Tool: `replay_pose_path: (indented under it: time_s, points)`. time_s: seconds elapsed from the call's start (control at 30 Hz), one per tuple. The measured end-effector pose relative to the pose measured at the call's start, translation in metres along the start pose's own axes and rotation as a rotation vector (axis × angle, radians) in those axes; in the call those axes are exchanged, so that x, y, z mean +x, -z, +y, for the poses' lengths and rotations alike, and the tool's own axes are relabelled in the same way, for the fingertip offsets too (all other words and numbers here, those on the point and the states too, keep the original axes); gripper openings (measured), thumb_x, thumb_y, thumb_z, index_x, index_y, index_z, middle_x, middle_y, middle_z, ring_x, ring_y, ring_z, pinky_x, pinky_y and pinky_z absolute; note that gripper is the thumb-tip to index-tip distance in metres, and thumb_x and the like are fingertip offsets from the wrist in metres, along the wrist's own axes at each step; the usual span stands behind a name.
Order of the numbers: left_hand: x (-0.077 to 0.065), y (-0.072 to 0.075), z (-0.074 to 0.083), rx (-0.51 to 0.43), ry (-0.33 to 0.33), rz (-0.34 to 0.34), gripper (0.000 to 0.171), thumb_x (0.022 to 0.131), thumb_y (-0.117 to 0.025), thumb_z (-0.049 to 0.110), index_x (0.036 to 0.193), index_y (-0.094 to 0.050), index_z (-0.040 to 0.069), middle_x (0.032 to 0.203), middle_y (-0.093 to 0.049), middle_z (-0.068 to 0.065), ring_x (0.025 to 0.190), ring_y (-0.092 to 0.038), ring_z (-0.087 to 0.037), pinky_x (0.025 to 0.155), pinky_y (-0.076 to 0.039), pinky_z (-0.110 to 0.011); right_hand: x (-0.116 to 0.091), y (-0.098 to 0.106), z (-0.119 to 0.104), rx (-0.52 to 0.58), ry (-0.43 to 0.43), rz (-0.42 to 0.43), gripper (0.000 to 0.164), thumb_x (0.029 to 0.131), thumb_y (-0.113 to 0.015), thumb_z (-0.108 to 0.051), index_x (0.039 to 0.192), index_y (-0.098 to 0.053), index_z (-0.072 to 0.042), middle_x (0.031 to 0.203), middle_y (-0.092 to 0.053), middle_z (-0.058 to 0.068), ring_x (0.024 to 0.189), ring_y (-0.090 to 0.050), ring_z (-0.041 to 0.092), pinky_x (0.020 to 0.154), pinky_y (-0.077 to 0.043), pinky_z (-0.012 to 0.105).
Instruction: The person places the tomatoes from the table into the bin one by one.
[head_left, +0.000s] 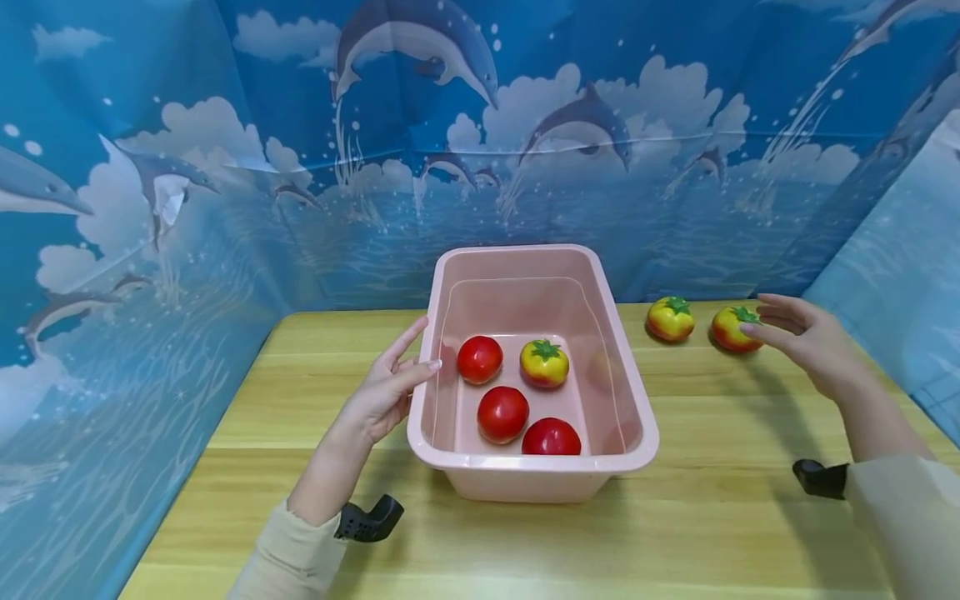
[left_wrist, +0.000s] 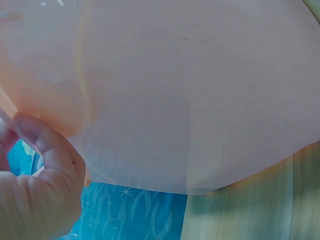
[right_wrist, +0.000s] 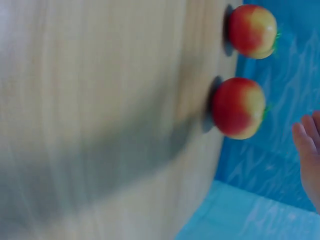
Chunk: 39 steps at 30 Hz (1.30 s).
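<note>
My left hand (head_left: 381,393) holds the left rim of a pink plastic tub (head_left: 536,482), thumb over the edge and fingers along the outside. In the left wrist view, the thumb (left_wrist: 37,127) is at the rim beside the tub's large pale wall (left_wrist: 200,100). Inside the tub lie a yellow tomato with a green leafy top (head_left: 544,364) and several red ones (head_left: 502,414). Over at the right, my right hand (head_left: 806,333) hovers with spread fingers beside a yellow-red tomato (head_left: 731,330); the right wrist view shows this tomato (right_wrist: 239,108) apart from the fingers.
Another yellow-red tomato (head_left: 670,319) sits left of the one near my right hand, close to the table's back edge. The wooden table (head_left: 712,533) is bordered by a blue dolphin-print curtain (head_left: 360,242) behind and at the sides.
</note>
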<state>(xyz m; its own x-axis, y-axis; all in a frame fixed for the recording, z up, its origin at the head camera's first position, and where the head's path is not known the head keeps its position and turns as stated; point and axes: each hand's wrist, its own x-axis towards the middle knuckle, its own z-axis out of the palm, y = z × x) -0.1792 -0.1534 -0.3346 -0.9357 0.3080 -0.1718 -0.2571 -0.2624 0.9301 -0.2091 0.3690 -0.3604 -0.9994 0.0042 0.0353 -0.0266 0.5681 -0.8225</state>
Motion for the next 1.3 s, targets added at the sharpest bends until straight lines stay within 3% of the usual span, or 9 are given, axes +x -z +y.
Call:
replay_pose_path:
  time_s: [0.17,0.27,0.4,0.5,0.57,0.67,1.03,1.3]
  points:
    - [0.0,-0.001,0.001,-0.007,-0.001,-0.003,0.07,0.09,-0.053,0.001,0.149,-0.023,0.025,0.128,-0.051,-0.014,0.095,-0.063,-0.02,0.082,-0.051,-0.046,0.002,-0.007,0.02,0.009,-0.026,0.11,0.07,0.091,-0.058,-0.033,0.149,-0.022,-0.017,0.132,-0.038,0.001,0.129,-0.032,0.024,0.07,-0.036,0.002]
    - [-0.001,0.0,0.001,-0.01,-0.004,-0.005,0.07,0.09,-0.053,0.001,0.149,-0.023,0.025,0.126,-0.051,-0.014,0.096,-0.063,-0.021,0.082,-0.051,-0.046,0.003,-0.011,0.028,0.039,-0.072,0.149,0.073,0.09,-0.059,-0.034,0.15,-0.019,-0.017,0.146,-0.028,0.017,0.134,-0.026,0.032,0.069,-0.037,0.003]
    - [0.0,0.001,0.001,-0.008,-0.006,-0.004,0.07,0.09,-0.053,0.001,0.149,-0.023,0.025,0.126,-0.052,-0.014,0.096,-0.063,-0.021,0.083,-0.05,-0.048,0.006,-0.017,0.035,0.053,-0.129,0.174,0.078,0.09,-0.058,-0.036,0.15,-0.014,-0.013,0.148,-0.016,0.029,0.135,-0.02,0.04,0.069,-0.038,0.004]
    - [0.0,0.001,0.001,-0.01,-0.007,-0.004,0.069,0.09,-0.053,0.001,0.148,-0.023,0.025,0.126,-0.052,-0.014,0.095,-0.064,-0.022,0.082,-0.05,-0.048,0.01,-0.021,0.041,0.039,-0.164,0.183,0.082,0.09,-0.057,-0.04,0.15,-0.011,-0.009,0.148,-0.014,0.031,0.134,-0.019,0.043,0.088,-0.042,0.014]
    - [0.0,0.001,0.001,-0.013,-0.008,-0.003,0.07,0.09,-0.053,0.001,0.148,-0.023,0.025,0.125,-0.053,-0.013,0.094,-0.064,-0.021,0.082,-0.051,-0.047,0.014,-0.024,0.044,0.04,-0.181,0.189,0.084,0.09,-0.057,-0.04,0.149,-0.01,-0.005,0.148,-0.012,0.032,0.133,-0.018,0.046,0.102,-0.039,0.033]
    - [-0.001,0.001,0.001,-0.024,-0.007,-0.001,0.069,0.09,-0.052,0.0,0.148,-0.024,0.025,0.121,-0.054,-0.011,0.093,-0.064,-0.021,0.08,-0.052,-0.046,0.019,-0.028,0.048,0.059,-0.219,0.199,0.087,0.089,-0.057,-0.042,0.149,-0.006,-0.002,0.148,-0.01,0.031,0.133,-0.016,0.047,0.105,-0.027,0.057]
    - [0.001,-0.001,-0.001,-0.046,-0.007,-0.015,0.07,0.089,-0.052,-0.001,0.148,-0.024,0.024,0.114,-0.058,-0.008,0.091,-0.064,-0.02,0.078,-0.053,-0.044,0.038,-0.034,0.051,0.179,-0.405,0.309,0.096,0.084,-0.06,-0.046,0.149,-0.002,-0.006,0.151,-0.009,0.025,0.135,-0.018,0.041,0.11,-0.025,0.049]
    - [0.001,0.001,-0.001,-0.04,-0.01,-0.004,0.069,0.089,-0.053,-0.001,0.148,-0.025,0.024,0.114,-0.058,-0.009,0.093,-0.064,-0.021,0.078,-0.053,-0.045,0.048,-0.039,0.047,0.19,-0.444,0.316,0.097,0.083,-0.06,-0.048,0.15,-0.004,-0.007,0.152,-0.008,0.023,0.136,-0.014,0.041,0.11,-0.023,0.05]
